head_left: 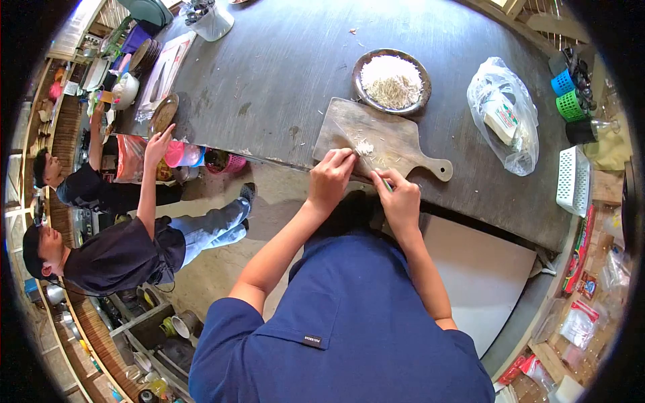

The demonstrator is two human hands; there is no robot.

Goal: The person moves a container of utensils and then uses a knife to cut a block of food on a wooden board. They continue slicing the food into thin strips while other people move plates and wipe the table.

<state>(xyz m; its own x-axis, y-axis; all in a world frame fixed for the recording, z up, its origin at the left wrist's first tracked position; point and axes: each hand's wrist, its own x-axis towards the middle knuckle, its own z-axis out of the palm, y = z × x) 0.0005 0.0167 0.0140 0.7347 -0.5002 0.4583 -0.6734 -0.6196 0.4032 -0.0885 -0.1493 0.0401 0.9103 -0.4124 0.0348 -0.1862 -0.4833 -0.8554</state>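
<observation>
A wooden cutting board [383, 131] with a holed handle lies at the table's near edge. Finely cut pale shreds [364, 148] sit in a small heap on it, with loose bits around. My right hand [399, 198] is wrapped round the green handle of a knife [385, 184], whose blade points towards the heap and is mostly hard to see. Beside the heap, my left hand [330, 174] has its fingers pressed together at the board's edge; whatever they pinch is hidden. Just beyond the board stands a brown bowl [358, 86] filled with white and pale shreds.
A clear plastic bag [500, 114] with a white package lies right of the board. White and coloured baskets [571, 178] line the right edge. Two people stand at the left; one person's hand [158, 144] reaches a brown plate [163, 114]. A clear tub [211, 23] stands far left.
</observation>
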